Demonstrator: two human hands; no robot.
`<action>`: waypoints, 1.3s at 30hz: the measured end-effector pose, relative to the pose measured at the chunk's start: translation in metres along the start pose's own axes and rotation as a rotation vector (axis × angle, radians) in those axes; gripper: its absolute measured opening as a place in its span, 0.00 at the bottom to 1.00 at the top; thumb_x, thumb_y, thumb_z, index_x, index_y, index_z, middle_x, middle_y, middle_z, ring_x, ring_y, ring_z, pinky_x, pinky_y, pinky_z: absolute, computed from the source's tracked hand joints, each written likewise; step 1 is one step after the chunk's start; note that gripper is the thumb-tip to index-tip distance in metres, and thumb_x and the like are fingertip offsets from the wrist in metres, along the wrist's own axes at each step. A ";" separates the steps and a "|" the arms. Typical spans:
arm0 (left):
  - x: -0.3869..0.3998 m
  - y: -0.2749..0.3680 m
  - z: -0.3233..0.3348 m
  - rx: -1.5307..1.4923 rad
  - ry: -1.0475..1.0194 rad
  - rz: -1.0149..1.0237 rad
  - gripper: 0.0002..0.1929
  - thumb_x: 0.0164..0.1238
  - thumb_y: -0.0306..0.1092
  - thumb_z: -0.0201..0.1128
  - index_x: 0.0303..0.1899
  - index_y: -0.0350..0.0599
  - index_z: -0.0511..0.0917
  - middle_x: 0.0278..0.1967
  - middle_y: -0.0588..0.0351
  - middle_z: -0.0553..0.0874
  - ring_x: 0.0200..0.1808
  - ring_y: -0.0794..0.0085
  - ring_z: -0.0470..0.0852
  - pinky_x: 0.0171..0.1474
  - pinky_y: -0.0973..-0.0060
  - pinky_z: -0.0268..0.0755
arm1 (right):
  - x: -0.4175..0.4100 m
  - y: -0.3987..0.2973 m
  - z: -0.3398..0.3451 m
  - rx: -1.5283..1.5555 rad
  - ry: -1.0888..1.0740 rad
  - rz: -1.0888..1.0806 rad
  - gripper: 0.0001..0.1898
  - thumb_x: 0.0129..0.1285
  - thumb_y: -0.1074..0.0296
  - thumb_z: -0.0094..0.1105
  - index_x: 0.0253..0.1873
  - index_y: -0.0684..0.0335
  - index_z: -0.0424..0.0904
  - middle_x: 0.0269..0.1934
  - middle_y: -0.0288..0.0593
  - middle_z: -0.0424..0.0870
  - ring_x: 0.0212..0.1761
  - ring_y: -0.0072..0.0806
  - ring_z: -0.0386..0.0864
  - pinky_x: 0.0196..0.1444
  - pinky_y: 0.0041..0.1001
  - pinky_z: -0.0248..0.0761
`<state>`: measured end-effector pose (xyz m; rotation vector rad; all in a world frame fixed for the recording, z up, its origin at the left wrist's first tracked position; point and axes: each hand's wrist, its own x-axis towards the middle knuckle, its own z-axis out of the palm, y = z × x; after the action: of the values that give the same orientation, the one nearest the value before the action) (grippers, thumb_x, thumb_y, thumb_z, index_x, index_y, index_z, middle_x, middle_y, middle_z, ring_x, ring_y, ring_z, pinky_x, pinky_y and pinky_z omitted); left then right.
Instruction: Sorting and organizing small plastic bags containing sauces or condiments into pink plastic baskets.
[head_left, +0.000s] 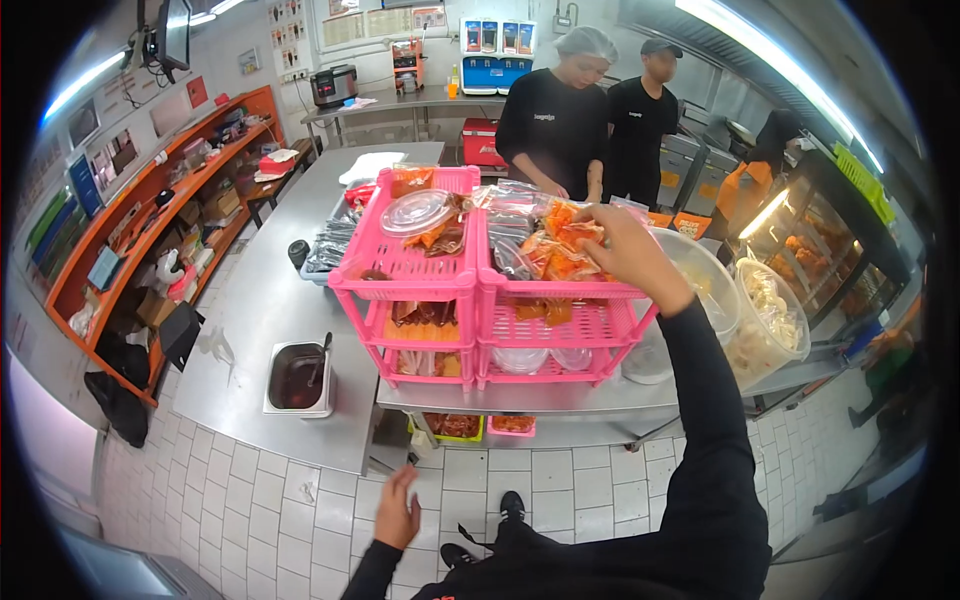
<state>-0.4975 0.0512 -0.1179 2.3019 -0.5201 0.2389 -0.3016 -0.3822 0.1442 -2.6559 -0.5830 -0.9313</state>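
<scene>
My right hand (628, 246) reaches over the upper tier of the right pink plastic rack (529, 287). Its fingers touch clear packets of orange-red food (559, 251); whether they grip one is hard to tell. Clear zip bags (510, 225) lie beside those packets. My left hand (397, 508) hangs low over the tiled floor, holding nothing, its fingers somewhat apart. On top of the left pink plastic rack (401, 289) rest a clear round plastic lid (418, 212) and sauce packets (448, 238). Lower tiers hold brown sauce packets (555, 311) and clear plastic lids (519, 360).
A steel container of dark sauce (298, 379) stands on the steel table (232, 315), a utensil inside. Right of the racks are large clear tubs (769, 315). Two people (559, 120) stand behind the racks; another person (750, 172) is by the glass food warmer (814, 232).
</scene>
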 end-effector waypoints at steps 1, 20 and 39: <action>0.025 0.011 -0.011 0.020 0.045 0.060 0.25 0.60 0.16 0.59 0.61 0.42 0.73 0.63 0.45 0.75 0.65 0.48 0.74 0.66 0.61 0.69 | 0.013 0.017 0.004 0.007 -0.002 -0.008 0.16 0.63 0.63 0.67 0.53 0.61 0.79 0.42 0.46 0.85 0.47 0.44 0.82 0.51 0.36 0.75; 0.361 0.186 -0.018 0.534 -0.010 0.367 0.18 0.60 0.47 0.70 0.42 0.45 0.79 0.40 0.54 0.83 0.49 0.60 0.78 0.55 0.55 0.62 | 0.062 0.063 0.013 0.179 -0.397 0.133 0.21 0.53 0.55 0.72 0.44 0.66 0.82 0.35 0.53 0.85 0.40 0.44 0.85 0.46 0.36 0.76; 0.400 0.190 -0.066 0.508 0.290 0.471 0.05 0.57 0.28 0.64 0.34 0.46 0.76 0.32 0.59 0.82 0.41 0.62 0.79 0.56 0.58 0.60 | 0.050 0.073 -0.005 0.212 -0.553 -0.082 0.11 0.55 0.63 0.69 0.41 0.60 0.82 0.40 0.46 0.82 0.52 0.42 0.76 0.57 0.36 0.68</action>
<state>-0.2214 -0.1406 0.1781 2.5230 -0.9268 1.0184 -0.2353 -0.4343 0.1718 -2.6940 -0.8567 -0.1200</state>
